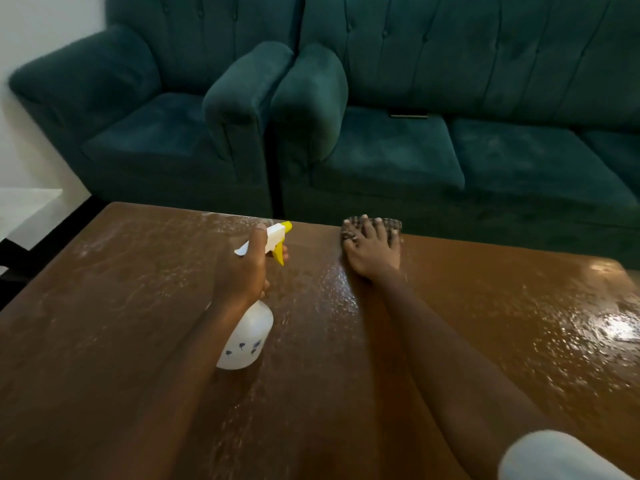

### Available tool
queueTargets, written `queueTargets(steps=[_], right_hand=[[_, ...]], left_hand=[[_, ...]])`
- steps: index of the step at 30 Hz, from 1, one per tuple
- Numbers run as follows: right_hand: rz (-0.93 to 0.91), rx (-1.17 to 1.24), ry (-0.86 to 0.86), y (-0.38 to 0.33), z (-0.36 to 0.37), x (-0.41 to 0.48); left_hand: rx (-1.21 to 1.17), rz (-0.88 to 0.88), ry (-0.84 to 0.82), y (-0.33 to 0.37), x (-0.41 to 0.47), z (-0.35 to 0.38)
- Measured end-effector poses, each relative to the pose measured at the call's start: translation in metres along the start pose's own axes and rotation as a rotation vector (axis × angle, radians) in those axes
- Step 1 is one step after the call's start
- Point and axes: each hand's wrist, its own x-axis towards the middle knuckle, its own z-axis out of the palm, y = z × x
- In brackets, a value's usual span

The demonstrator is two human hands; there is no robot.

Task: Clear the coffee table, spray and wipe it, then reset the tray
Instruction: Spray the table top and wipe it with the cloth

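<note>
The glossy brown wooden coffee table (450, 341) is carrying nothing but the spraying and wiping gear, so the clearing step looks done, and the spray-and-wipe step is judged to be under way: droplets and wet streaks are showing toward the far-left corner, down the middle and along the right edge. Left of centre, the left hand (242, 268) is wrapping its fingers closed around the neck of a white plastic spray bottle with a yellow nozzle and trigger (247, 337), tilting it so the nozzle is pointing at the far edge. To its right, the right hand (372, 247) is pressing flat, fingers spread open, on a dark checked cloth (388, 225) lying at the far edge. No tray is showing anywhere, so resetting it is judged still to come. The bottle is bearing small dark-blue marks low on its side, too blurred to read; no other writing is showing.
</note>
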Motion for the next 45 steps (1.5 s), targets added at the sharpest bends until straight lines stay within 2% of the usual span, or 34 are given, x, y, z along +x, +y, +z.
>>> queueTargets(steps=[4, 8, 10, 12, 15, 18, 23, 33, 45], right_hand=[[-0.241, -0.047, -0.014, -0.032, 0.021, -0.041], [-0.364, -0.076, -0.041, -0.011, 0.027, -0.115], [-0.324, -0.092, -0.038, 0.014, 0.024, -0.138], [-0.205, -0.107, -0.006, 0.039, 0.018, -0.139], [-0.029, -0.094, 0.036, 0.063, 0.011, -0.108], [0.069, -0.064, 0.044, 0.053, 0.007, -0.066], [-0.020, -0.044, -0.007, 0.001, 0.010, -0.043], [-0.017, -0.010, -0.055, -0.003, 0.005, -0.042], [0.094, 0.025, -0.009, -0.025, 0.011, -0.021]], left_hand=[[0.000, 0.022, 0.037, -0.003, 0.001, 0.000], [0.009, 0.018, 0.078, -0.004, 0.000, -0.003], [0.020, 0.031, 0.078, -0.005, 0.001, -0.003], [0.001, 0.039, 0.071, -0.005, 0.001, -0.004], [-0.018, 0.051, 0.086, -0.004, -0.003, -0.004], [-0.024, 0.086, 0.101, -0.002, -0.008, -0.003], [0.032, 0.044, 0.014, 0.002, -0.002, -0.009], [0.380, -0.018, -0.056, 0.007, 0.036, -0.037], [0.220, -0.027, 0.053, -0.011, 0.058, -0.080]])
